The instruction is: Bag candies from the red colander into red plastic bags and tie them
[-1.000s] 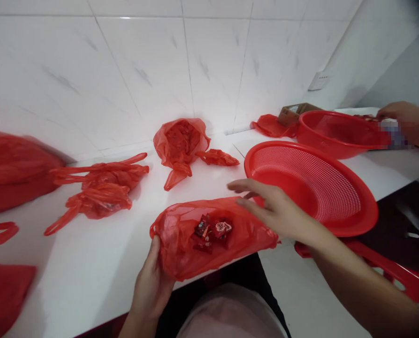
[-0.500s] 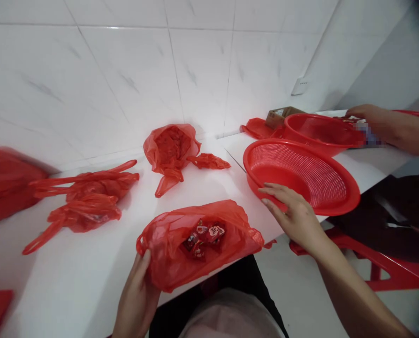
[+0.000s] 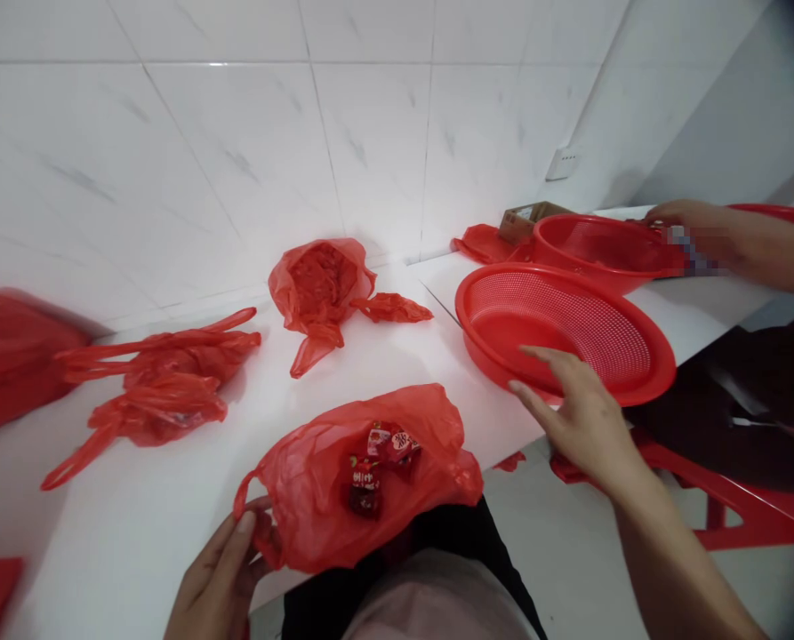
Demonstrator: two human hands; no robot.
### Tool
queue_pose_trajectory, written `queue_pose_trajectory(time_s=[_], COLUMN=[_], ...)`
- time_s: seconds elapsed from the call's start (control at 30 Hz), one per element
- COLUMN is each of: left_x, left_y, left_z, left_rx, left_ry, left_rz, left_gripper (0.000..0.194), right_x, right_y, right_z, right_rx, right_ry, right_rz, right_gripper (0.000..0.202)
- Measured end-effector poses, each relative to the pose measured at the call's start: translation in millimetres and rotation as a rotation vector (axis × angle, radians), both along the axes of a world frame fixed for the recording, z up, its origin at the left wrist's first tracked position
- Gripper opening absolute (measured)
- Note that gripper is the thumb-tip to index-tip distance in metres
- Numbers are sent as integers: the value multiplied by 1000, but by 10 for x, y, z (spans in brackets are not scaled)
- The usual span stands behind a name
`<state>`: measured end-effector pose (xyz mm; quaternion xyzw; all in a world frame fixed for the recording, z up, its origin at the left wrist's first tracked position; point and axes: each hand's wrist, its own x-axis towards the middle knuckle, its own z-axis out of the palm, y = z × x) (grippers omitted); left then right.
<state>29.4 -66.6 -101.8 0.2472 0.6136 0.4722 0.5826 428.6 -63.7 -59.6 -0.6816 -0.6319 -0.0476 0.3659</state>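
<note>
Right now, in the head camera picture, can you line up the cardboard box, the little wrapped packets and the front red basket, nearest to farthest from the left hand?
From the left hand:
1. Little wrapped packets: in the open bag.
2. Front red basket: off to the right.
3. Cardboard box: farther back, right side.
</note>
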Motion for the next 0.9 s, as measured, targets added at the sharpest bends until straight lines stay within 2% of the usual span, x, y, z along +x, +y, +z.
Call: queue_pose_trajectory(time_s=[0.07,0.13,0.23,0.3,0.4,0.53,0.6,0.67,0.73,0.8,0.83,0.9], left_x=[34,92,174,212,244,265,273,280,281,264,242,161], left_y=[22,46,83,101,113,102,85,57,15,-29,-46,-45], left_z=[4,13,29,38,52,82,108,133,141,119,101,88], left_rx=[5,-16,-33,-26,-3,57,76,66,35,14,6,2], left_ry=[-48,-90,-109,-108,-102,-80,-78,-47,-4,16,21,44], left_rz=[-21,-42,-63,-71,-77,-23,-11,-11,-28,-30,-24,-34], left_gripper=[45,42,39,40,41,38,36,34,30,27,27,30], right_x=[65,-23,-268,-347,-222,33,-29,-230,-464,-598,-602,-487], right_y=[-50,-135,-244,-253,-156,20,23,-55,-168,-238,-238,-163], right_z=[-86,-217,-385,-425,-376,-194,-104,-59,-79,-148,-182,-196], right_rx=[-22,-61,-79,-82,-68,44,113,110,-9,-179,-259,-405], right_ry=[-168,-246,-269,-256,-246,-155,-22,107,156,132,108,75], right_rz=[-47,-18,-6,-32,-67,-72,-24,109,262,358,374,376], right_gripper=[37,35,35,35,35,32,30,36,61,81,80,62])
